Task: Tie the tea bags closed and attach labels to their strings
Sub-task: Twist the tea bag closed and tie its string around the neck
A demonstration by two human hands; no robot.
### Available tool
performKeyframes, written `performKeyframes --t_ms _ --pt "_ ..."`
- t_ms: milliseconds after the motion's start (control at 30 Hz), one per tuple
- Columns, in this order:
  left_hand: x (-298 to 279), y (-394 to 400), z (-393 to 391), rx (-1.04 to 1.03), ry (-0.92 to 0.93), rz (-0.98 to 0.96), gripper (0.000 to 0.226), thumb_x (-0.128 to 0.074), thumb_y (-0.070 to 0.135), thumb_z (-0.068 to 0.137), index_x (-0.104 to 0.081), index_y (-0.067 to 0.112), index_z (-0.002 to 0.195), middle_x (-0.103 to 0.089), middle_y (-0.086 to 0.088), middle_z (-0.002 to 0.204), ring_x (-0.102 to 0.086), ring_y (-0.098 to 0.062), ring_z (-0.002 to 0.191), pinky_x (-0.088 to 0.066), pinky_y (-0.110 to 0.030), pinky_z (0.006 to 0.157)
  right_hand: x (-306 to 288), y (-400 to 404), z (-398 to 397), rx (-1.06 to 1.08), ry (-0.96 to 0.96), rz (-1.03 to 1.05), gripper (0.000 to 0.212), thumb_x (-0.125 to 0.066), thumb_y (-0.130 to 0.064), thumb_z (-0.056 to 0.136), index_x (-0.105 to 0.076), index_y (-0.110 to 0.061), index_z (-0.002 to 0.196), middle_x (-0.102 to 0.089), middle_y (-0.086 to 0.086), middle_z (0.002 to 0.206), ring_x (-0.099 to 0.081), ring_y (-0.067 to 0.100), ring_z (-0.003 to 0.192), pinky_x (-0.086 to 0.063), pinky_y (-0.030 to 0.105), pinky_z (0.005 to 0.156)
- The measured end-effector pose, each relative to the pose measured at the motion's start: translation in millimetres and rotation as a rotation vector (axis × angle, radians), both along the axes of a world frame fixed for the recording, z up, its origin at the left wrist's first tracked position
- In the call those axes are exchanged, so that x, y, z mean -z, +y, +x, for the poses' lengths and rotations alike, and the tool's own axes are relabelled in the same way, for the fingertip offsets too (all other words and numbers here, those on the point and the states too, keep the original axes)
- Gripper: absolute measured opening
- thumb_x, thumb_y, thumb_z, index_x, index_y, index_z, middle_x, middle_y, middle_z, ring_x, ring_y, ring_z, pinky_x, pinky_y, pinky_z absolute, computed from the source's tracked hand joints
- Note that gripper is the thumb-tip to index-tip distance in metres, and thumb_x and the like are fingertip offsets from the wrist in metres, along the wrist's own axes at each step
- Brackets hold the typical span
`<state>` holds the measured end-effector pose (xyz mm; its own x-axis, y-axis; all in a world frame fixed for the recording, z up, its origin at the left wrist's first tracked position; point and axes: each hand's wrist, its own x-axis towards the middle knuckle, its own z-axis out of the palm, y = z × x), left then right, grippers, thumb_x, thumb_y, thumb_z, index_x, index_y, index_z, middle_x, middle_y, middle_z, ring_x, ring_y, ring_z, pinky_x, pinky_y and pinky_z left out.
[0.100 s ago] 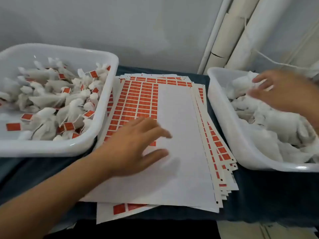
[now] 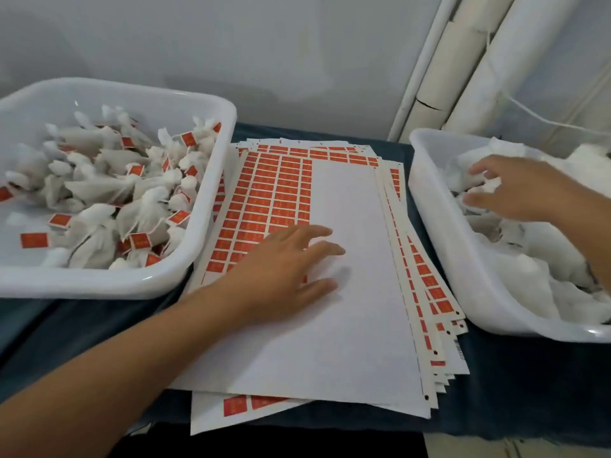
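The left hand (image 2: 281, 276) lies over the top label sheet (image 2: 350, 259), fingers spread and nearly straight, holding nothing; whether the palm presses the paper or only hovers just above it cannot be told. That sheet heads a fanned stack of label sheets (image 2: 426, 292) on a dark blue cloth (image 2: 529, 391), and it is mostly bare white backing — rows of red labels (image 2: 264, 193) remain only in its upper left part, just beyond the fingertips. The right hand (image 2: 515, 190) reaches into the right tub (image 2: 439, 226), a white plastic tub at the right edge of the cloth, and its fingers are bent down among the untied tea bags (image 2: 545, 259) heaped there; whether they have closed on one bag cannot be made out. At the left stands a second white tub, the left tub (image 2: 205, 233), holding finished tea bags (image 2: 109, 190) — each gathered at the neck, many with a small red label on a string. Behind the table, pale pipes (image 2: 463, 61) run up a light wall.
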<state>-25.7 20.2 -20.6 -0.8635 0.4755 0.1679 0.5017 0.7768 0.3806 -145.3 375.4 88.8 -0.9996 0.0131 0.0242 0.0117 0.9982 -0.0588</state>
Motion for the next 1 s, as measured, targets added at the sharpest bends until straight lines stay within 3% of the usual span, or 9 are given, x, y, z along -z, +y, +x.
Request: performKeyframes --t_ms 100,200,267,433,533,633,800,900,1000 --pt "22 11 -11 -0.048 -0.016 0.031 0.048 -0.034 0.068 0.1 -0.037 0.049 0.144 -0.031 0.019 0.16 -0.028 -0.008 0.147 -0.028 -0.039 0.117 22 -7 -12 0.026 -0.08 0.015 0.053 -0.074 -0.045 0.089 -0.056 -0.026 0.136 -0.063 0.004 0.135 -0.06 0.028 0.112 -0.049 0.038 0.091" --pt "30 22 -19 -0.079 0.06 0.071 0.045 -0.037 0.062 0.102 -0.044 0.041 0.141 -0.042 0.014 0.154 -0.035 -0.01 0.142 -0.029 -0.036 0.116 35 -1 -25 0.044 -0.11 0.059 0.039 -0.072 -0.04 0.089 -0.063 -0.027 0.125 -0.069 -0.002 0.112 -0.059 0.024 0.094 -0.048 0.035 0.08" --pt "30 31 -22 -0.108 0.109 0.083 0.044 -0.04 0.058 0.102 -0.049 0.036 0.139 -0.047 0.011 0.149 -0.039 -0.01 0.138 -0.029 -0.031 0.113 43 4 -31 0.047 -0.084 0.063 0.034 -0.073 -0.037 0.089 -0.067 -0.025 0.12 -0.069 -0.004 0.099 -0.06 0.024 0.091 -0.05 0.036 0.08" --pt "29 35 -26 -0.134 0.104 0.102 0.042 -0.043 0.053 0.102 -0.051 0.033 0.139 -0.05 0.012 0.146 -0.042 -0.009 0.134 -0.031 -0.028 0.11 54 18 -47 0.048 0.05 0.093 0.052 -0.079 -0.034 0.083 -0.061 -0.021 0.131 -0.062 0.017 0.124 -0.06 0.039 0.105 -0.051 0.043 0.085" --pt "24 23 -39 -0.125 0.031 0.148 0.038 -0.044 0.057 0.103 -0.051 0.039 0.136 -0.049 0.017 0.146 -0.045 -0.005 0.129 -0.033 -0.024 0.103 54 25 -57 0.071 0.09 0.119 0.032 -0.074 -0.022 0.085 -0.068 -0.022 0.117 -0.062 0.017 0.114 -0.059 0.039 0.099 -0.048 0.04 0.076" --pt "17 6 -56 -0.25 -0.029 0.233 0.036 -0.05 0.058 0.1 -0.049 0.045 0.133 -0.049 0.02 0.146 -0.047 0.0 0.12 -0.039 -0.024 0.098 52 26 -58 0.107 0.092 0.13 0.007 -0.068 -0.024 0.089 -0.069 -0.029 0.093 -0.066 0.009 0.094 -0.057 0.034 0.087 -0.044 0.036 0.067" --pt "19 -14 -58 -0.41 -0.015 0.366 0.028 -0.056 0.049 0.099 -0.055 0.04 0.126 -0.056 0.024 0.129 -0.059 -0.004 0.107 -0.051 -0.026 0.102 54 25 -56 0.073 0.115 0.095 0.013 -0.066 -0.03 0.088 -0.06 -0.033 0.077 -0.066 -0.004 0.081 -0.056 0.026 0.077 -0.041 0.032 0.057" --pt "17 -20 -57 -0.451 0.013 0.458 0.023 -0.057 0.046 0.099 -0.057 0.039 0.121 -0.061 0.022 0.122 -0.063 -0.004 0.101 -0.051 -0.022 0.096 49 26 -52 0.091 0.192 -0.027 0.009 -0.06 -0.033 0.085 -0.059 -0.031 0.076 -0.065 -0.012 0.079 -0.058 0.024 0.076 -0.048 0.037 0.065" --pt "14 -18 -57 -0.475 -0.004 0.475 0.022 -0.06 0.044 0.099 -0.056 0.04 0.12 -0.06 0.024 0.12 -0.062 0.0 0.097 -0.048 -0.016 0.094 36 35 -54 0.166 0.24 -0.133 0.022 -0.05 -0.038 0.077 -0.063 -0.02 0.075 -0.066 -0.001 0.069 -0.061 0.033 0.071 -0.055 0.044 0.069"
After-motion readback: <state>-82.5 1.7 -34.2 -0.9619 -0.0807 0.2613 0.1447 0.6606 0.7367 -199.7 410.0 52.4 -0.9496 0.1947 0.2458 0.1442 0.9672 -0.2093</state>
